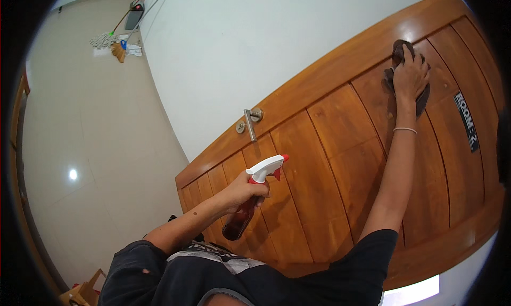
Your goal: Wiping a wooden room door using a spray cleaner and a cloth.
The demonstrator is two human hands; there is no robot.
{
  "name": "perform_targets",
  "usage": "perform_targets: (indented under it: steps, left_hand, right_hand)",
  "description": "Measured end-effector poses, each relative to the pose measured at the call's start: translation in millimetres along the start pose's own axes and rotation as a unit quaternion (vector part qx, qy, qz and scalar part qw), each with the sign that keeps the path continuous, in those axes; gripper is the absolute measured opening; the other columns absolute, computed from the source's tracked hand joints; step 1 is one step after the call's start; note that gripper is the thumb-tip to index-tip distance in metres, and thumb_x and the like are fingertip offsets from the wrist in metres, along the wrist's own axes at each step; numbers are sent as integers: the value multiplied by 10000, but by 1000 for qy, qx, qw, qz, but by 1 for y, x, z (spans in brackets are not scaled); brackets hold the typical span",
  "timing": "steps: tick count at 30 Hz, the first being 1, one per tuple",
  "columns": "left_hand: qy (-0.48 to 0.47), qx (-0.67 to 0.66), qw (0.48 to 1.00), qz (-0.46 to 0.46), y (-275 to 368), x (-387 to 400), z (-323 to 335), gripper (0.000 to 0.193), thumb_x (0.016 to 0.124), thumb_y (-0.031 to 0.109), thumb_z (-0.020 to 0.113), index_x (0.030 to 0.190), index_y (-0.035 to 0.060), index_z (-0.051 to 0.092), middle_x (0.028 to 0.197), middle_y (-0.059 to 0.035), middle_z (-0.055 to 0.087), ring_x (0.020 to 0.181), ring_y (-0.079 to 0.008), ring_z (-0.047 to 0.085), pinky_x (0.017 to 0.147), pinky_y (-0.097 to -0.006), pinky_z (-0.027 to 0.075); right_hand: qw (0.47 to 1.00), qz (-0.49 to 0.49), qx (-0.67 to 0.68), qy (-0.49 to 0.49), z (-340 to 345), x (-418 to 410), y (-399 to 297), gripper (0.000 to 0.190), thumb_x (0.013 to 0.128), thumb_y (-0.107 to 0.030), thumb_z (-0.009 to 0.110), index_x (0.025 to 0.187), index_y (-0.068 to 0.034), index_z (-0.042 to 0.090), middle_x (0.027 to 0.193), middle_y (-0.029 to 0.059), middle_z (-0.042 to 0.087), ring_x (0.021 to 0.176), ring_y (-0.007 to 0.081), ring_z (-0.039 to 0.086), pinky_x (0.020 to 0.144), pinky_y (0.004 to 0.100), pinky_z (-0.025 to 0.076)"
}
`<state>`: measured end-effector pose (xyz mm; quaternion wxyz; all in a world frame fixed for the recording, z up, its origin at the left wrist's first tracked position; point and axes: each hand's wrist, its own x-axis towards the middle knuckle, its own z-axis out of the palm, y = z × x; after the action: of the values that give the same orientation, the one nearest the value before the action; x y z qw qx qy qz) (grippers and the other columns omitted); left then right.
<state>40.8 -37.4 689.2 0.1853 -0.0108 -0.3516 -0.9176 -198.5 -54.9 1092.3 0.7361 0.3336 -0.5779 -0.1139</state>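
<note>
My left hand (249, 192) is closed round the neck of a spray bottle (239, 222) with a dark reddish body, a white head and a red nozzle and trigger. The bottle is held in front of a wooden panelled door (335, 178). Higher on the door, my right hand (411, 74) presses a dark brown cloth (423, 100) flat against the panels near the frame edge. A metal lever handle (250, 124) sits on the door's edge, with a round lock (240, 126) beside it. A black sign (466, 122) with white lettering is fixed to the door, right of the cloth.
A white wall (223, 54) adjoins the door. On the tiled floor (100, 118) at the upper left are a string mop (104, 40), a broom (118, 51) and a grey bin (134, 19). A cardboard box (86, 292) stands at the lower left.
</note>
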Motion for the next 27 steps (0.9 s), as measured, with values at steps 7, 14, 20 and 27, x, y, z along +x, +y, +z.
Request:
perform_targets:
  steps: [7,14,20,27]
  left_hand:
    - [49,-6,998,31,1,26,-26,538,713,-14,580,1243,4,490,709,-69,562,503,-142,534,449,-270,443]
    - [71,-28,996,46,-7,35,-34,414,745,40,629,1141,3,516,693,-51,577,502,-129,536,466,-271,450]
    - [70,-40,996,40,-9,33,-33,419,736,27,623,1140,4,514,714,-66,590,504,-136,540,464,-278,454]
    - [25,-34,998,47,-8,33,-26,458,745,16,604,1187,-9,487,726,-77,597,508,-136,542,460,-274,459]
  right_hand:
    - [999,-18,20,-34,25,5,-91,318,875,-203,540,1177,-224,636,1313,24,552,1237,271,452,1040,529,312]
    - [973,-139,107,-153,23,-102,-218,327,872,-209,527,1185,-144,601,1240,80,565,1245,307,431,1062,529,284]
    - [925,-232,240,-183,6,-218,-292,314,867,-168,517,1157,-108,620,1287,95,553,1266,309,418,1076,536,259]
    - [941,-170,248,-156,5,-176,-228,360,848,-164,547,1199,-119,617,1312,107,537,1291,324,397,1095,537,248]
